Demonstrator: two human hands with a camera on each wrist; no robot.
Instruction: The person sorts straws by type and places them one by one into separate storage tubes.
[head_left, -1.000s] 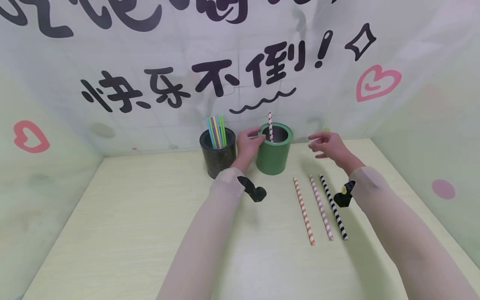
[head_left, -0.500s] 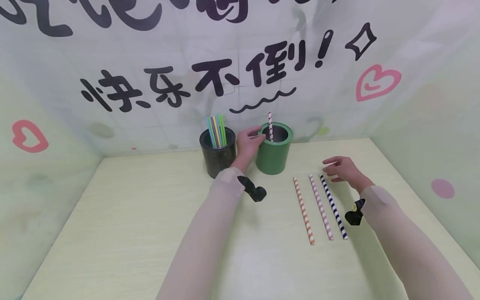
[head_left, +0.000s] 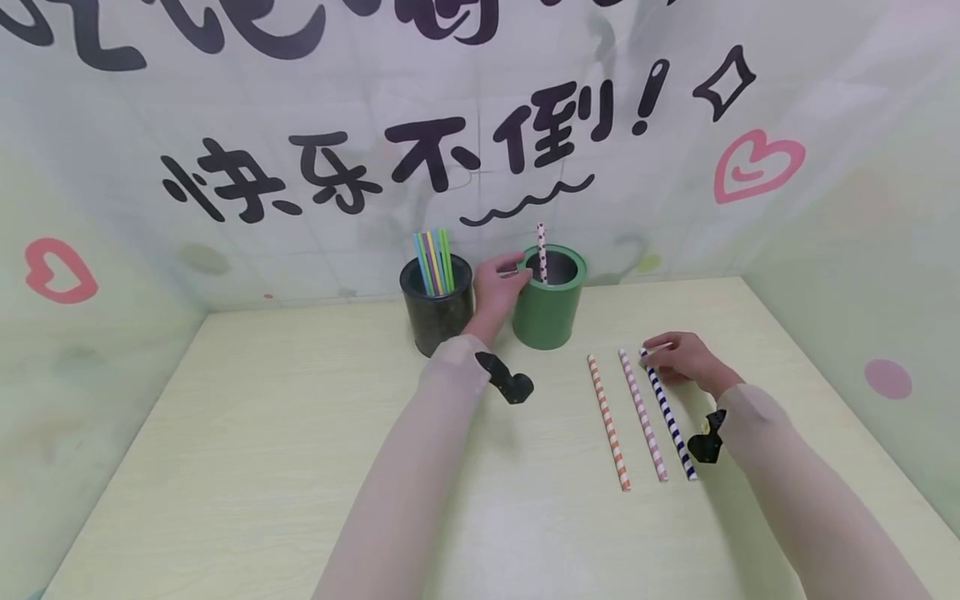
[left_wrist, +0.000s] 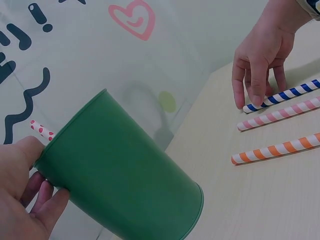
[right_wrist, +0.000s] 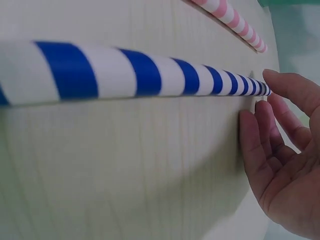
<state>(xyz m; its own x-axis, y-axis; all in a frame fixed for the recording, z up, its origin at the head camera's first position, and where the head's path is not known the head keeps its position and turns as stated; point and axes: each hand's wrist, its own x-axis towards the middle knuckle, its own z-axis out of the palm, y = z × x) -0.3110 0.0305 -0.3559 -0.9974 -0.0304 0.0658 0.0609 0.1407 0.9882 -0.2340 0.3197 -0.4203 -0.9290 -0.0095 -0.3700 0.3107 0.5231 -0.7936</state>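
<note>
A green round container [head_left: 546, 317] stands upright at the back, with one dotted paper straw [head_left: 542, 250] leaning in it. My left hand [head_left: 498, 290] grips its left rim; the thumb and fingers show on the rim in the left wrist view. On the right, a blue-and-white striped paper straw [head_left: 670, 418] lies flat on the table. My right hand [head_left: 684, 357] pinches its far end between thumb and forefinger, the other fingers loosely bent beside it. Left of that straw lie a pink-striped straw [head_left: 643, 414] and an orange-striped straw [head_left: 609, 425], both untouched.
A black round container [head_left: 437, 321] with several thin coloured straws [head_left: 432, 262] stands left of my left hand. Behind the pale wooden table [head_left: 262, 433] hangs a white printed backdrop [head_left: 315, 258].
My right hand has come down and toward me from beside the green container to the far end of the blue-striped straw. The left hand has stayed on the green rim.
</note>
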